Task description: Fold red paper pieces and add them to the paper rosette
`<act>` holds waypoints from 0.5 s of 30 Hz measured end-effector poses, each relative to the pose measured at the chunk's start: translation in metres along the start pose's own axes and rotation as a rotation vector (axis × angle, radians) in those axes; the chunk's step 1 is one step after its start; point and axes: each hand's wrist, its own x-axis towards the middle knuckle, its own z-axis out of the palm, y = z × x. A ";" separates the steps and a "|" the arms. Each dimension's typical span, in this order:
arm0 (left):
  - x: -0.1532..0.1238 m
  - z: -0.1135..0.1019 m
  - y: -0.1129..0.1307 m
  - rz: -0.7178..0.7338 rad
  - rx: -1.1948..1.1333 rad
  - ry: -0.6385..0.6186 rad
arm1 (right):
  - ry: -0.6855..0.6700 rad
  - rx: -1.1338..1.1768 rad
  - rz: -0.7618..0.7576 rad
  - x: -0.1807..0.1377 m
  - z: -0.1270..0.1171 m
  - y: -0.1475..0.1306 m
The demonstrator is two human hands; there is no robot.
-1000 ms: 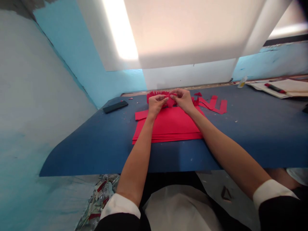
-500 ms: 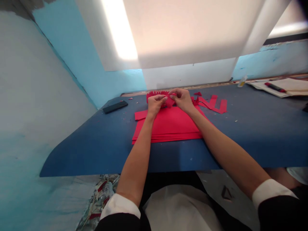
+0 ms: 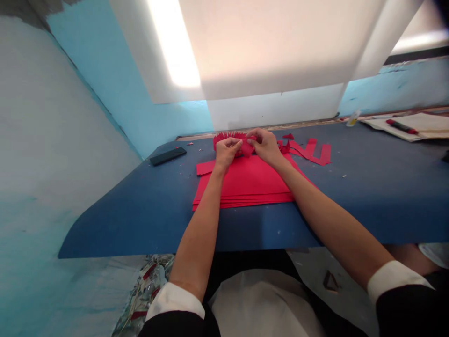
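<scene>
Between my two hands is a small folded piece of red paper (image 3: 247, 149), held over the far part of a stack of red paper sheets (image 3: 257, 180). My left hand (image 3: 226, 152) pinches its left side with thumb and fingers. On the other side my right hand (image 3: 264, 145) pinches its upper right edge. Just behind the hands stands a spiky red folded-paper piece (image 3: 226, 136), partly hidden by them. Red paper strips (image 3: 310, 152) lie to the right of the stack, and a small folded red scrap (image 3: 288, 136) sits behind them.
A black phone (image 3: 168, 156) lies at the left on the blue-covered table (image 3: 140, 210). Toward the back right are a small white glue bottle (image 3: 353, 118), papers (image 3: 428, 124) and a red-and-black marker (image 3: 401, 126). A wall (image 3: 70, 164) borders the left side. Litter (image 3: 147, 290) shows below the table.
Both hands keep hold of the small red paper in almost the same place. Only slight finger movement shows.
</scene>
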 end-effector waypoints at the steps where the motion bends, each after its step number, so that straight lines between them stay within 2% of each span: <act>1: 0.000 0.000 0.000 0.008 0.000 0.001 | 0.005 0.000 0.008 0.000 0.000 0.000; 8: -0.001 -0.002 0.003 0.074 0.016 -0.014 | 0.039 0.146 0.139 0.006 0.003 0.006; 15: 0.000 0.000 -0.001 0.028 -0.027 0.014 | -0.001 0.464 0.298 0.001 0.005 0.002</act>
